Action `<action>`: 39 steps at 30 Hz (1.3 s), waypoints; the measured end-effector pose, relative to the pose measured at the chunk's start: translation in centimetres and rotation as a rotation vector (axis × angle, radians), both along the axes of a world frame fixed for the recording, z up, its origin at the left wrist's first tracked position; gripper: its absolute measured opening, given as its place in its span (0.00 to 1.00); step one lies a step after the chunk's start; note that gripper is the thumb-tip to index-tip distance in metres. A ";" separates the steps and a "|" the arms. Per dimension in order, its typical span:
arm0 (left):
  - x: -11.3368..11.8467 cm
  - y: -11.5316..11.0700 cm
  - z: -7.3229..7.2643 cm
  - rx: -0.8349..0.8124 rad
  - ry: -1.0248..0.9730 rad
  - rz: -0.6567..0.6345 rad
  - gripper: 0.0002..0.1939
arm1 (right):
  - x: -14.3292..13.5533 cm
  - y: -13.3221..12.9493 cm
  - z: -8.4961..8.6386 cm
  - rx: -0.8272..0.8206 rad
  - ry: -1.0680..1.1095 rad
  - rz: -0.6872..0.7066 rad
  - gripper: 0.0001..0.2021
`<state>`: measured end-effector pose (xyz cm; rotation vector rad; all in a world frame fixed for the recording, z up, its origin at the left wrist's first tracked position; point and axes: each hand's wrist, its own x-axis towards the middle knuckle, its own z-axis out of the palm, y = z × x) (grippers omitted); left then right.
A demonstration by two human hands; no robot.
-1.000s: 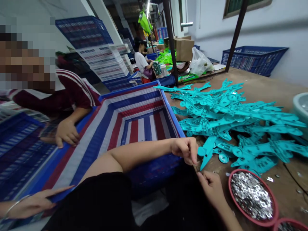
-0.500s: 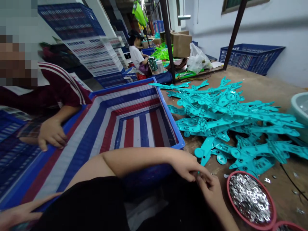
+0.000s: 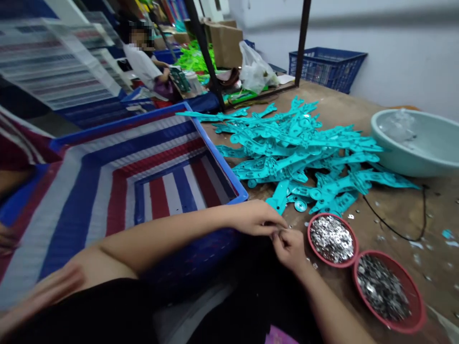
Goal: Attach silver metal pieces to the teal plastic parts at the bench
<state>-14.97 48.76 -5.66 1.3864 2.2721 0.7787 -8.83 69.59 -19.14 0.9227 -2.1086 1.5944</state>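
My left hand (image 3: 256, 218) and my right hand (image 3: 289, 248) meet fingertip to fingertip at the table's near edge, pinching something too small to make out. A heap of flat teal plastic parts (image 3: 290, 153) lies on the brown table (image 3: 394, 210) just beyond them. Right of my right hand stand two red bowls, one (image 3: 332, 239) with shiny metal bits and one (image 3: 389, 289) with darker metal bits. A blue crate (image 3: 222, 162) lined with red, white and blue striped sheeting sits under my left forearm.
A pale green basin (image 3: 416, 143) stands at the table's right. A black cord (image 3: 394, 229) and loose bits lie near it. Far back are a blue crate (image 3: 326, 67), cardboard boxes, a plastic bag and a seated person (image 3: 143, 62). Another person's hand (image 3: 39, 296) is at lower left.
The view has swung right, bringing the basin and second red bowl into view. My hands stay together at the table's edge. The person in the striped shirt has slid out at the left.
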 end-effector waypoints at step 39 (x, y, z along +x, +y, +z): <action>-0.5 0.8 -2.6 -0.273 0.666 0.098 0.14 | 0.2 0.7 -0.1 0.204 0.364 -0.278 0.23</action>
